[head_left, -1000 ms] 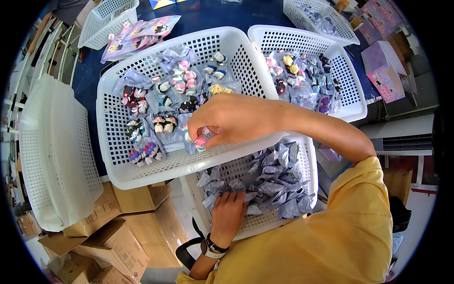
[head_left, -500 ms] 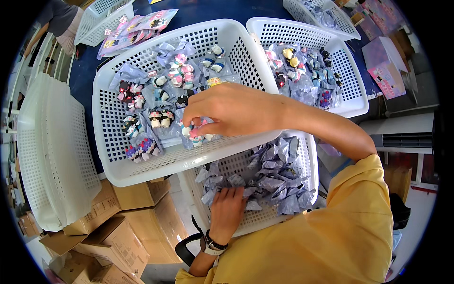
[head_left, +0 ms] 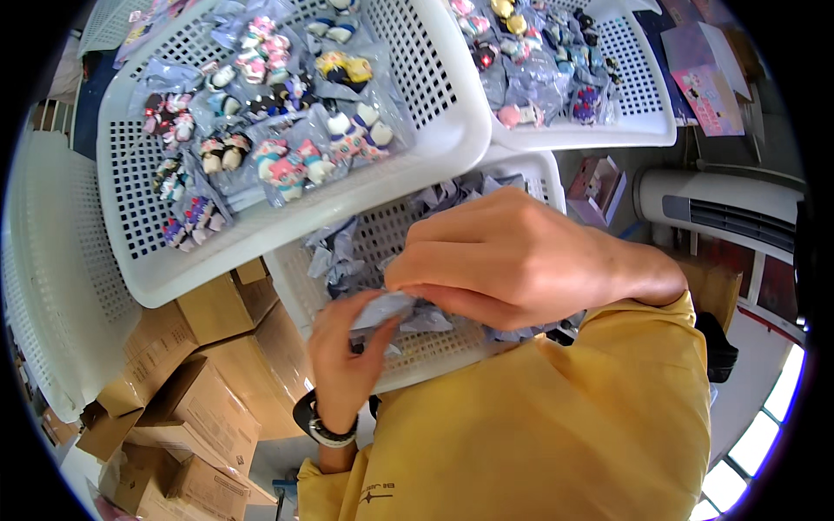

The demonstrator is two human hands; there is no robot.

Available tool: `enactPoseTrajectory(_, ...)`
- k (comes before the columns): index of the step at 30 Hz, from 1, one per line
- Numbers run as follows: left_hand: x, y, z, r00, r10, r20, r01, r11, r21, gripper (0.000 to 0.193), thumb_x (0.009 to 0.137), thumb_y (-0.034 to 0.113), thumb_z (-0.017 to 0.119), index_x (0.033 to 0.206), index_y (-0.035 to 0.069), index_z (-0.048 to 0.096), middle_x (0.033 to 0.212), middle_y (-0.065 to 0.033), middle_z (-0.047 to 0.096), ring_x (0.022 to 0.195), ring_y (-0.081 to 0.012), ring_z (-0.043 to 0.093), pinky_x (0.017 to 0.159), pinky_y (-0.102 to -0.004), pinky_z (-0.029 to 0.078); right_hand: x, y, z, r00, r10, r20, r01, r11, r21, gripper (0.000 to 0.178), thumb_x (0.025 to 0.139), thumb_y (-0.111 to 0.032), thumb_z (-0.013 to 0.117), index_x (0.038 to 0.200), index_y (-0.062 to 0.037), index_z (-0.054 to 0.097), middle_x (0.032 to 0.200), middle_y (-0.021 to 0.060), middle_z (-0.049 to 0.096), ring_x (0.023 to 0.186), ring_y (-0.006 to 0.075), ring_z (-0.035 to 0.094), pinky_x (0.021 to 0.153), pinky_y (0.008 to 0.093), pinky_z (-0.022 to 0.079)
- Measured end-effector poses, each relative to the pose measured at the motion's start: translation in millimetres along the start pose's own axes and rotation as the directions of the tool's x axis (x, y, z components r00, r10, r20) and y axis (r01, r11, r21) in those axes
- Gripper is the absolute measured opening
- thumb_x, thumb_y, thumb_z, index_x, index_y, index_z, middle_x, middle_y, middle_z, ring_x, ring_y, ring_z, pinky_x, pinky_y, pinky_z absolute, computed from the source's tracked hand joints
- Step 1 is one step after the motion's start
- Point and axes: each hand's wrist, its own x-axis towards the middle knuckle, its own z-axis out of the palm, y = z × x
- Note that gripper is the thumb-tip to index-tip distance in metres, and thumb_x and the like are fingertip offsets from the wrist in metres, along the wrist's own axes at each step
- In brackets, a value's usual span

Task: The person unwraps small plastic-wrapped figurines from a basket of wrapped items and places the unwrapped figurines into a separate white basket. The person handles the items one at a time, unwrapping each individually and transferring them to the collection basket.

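My left hand (head_left: pixel 340 360) grips a small grey plastic bag (head_left: pixel 384 307) between thumb and fingers, over the lower white basket (head_left: pixel 291 291). My right hand (head_left: pixel 508 260) is closed at the bag's upper edge, its fingertips pinched against the plastic; what is inside the bag cannot be made out. Several more grey bags (head_left: pixel 334 256) lie in that basket, partly covered by my hands. Beyond it, the large white basket (head_left: pixel 452 165) holds small figurines (head_left: pixel 291 169) in clear bags, sorted in groups of pink, black, white, yellow and purple.
Another white basket (head_left: pixel 647 130) of bagged figurines stands at the right. Stacked white baskets (head_left: pixel 61 260) rise at the left, above open cardboard boxes (head_left: pixel 204 417). A pink printed box (head_left: pixel 712 95) and a white machine with a dark vent (head_left: pixel 725 213) are on the far right.
My right hand has left the figurines in the large basket and come down to my left hand. A grey bag is now lifted between both hands. The view has shifted.
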Motion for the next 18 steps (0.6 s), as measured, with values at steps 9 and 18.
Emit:
enactPoseTrajectory(9,-21,-23,-22,0.908,-0.350,-0.229,0.193,0.837,-0.513,0.042,0.096,0.002,0.081,0.134,-0.003,0.065,0.120,-0.0067,0.072,0.109,-0.0168,0.068,0.100,-0.0315,0.053,-69,30,89,0.831,0.170,0.530,0.096,0.894,-0.437,0.019,0.082,-0.014,0.072,0.098,-0.0039,0.074,0.095,0.0063,0.074,0.103,0.0248,0.067,0.096,0.0381,0.052)
enactPoseTrajectory(18,-24,-21,-8,0.916,-0.333,-0.225,0.179,0.839,-0.515,0.042,0.099,0.006,0.081,0.136,-0.003,0.064,0.123,-0.0076,0.072,0.111,-0.0148,0.068,0.102,-0.0310,0.053,-91,8,146,0.854,0.179,0.489,0.145,0.820,-0.554,0.018,0.081,-0.016,0.073,0.096,-0.0061,0.073,0.091,0.0067,0.073,0.099,0.0251,0.068,0.095,0.0364,0.049)
